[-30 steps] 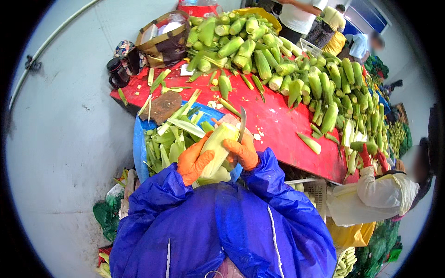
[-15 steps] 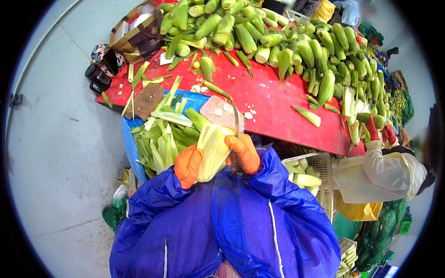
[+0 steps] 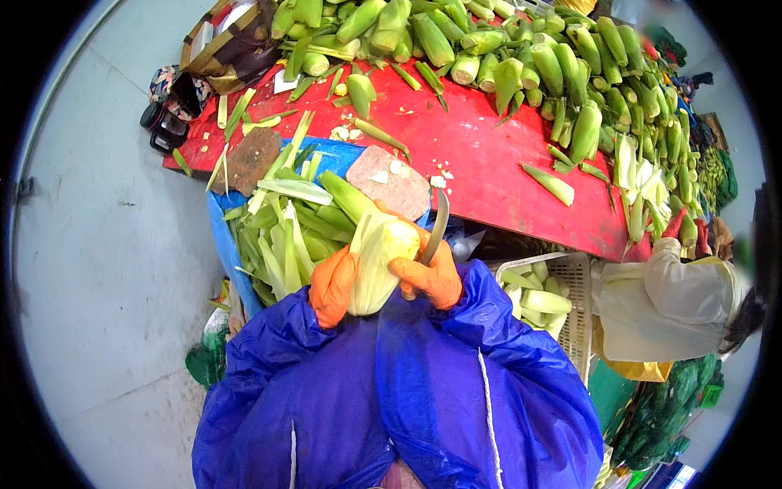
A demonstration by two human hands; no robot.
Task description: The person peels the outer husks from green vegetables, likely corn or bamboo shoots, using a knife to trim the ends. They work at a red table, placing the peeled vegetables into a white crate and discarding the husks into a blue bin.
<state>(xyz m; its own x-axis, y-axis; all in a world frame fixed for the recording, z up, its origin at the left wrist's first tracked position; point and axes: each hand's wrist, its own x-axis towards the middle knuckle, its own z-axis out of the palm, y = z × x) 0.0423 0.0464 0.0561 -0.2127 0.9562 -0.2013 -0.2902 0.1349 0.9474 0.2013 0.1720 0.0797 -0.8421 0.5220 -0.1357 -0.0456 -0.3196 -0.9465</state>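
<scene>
In front of my chest, a pale, partly husked ear of corn (image 3: 371,277) stands between my hands, both in orange gloves. My left hand (image 3: 332,288) is closed around its left side. My right hand (image 3: 433,275) grips a curved knife (image 3: 440,222), whose blade sticks up and leans right. That hand's fingers also touch the right side of the ear, one of them reaching behind it. Just beyond my left hand, stripped green husks (image 3: 285,236) lie heaped on a blue plastic sheet (image 3: 218,232).
A red table (image 3: 481,171) bears a large pile of green corn (image 3: 562,69). A pinkish slab (image 3: 389,181) and a brown slab (image 3: 251,160) lie at its near edge. On my right stands a white crate (image 3: 577,306) of peeled ears; beyond it a co-worker (image 3: 664,297) wears red gloves.
The knife blade has swung from nearly upright beside the ear to a rightward lean away from it. My left hand keeps its hold. The whole view has shifted slightly.
</scene>
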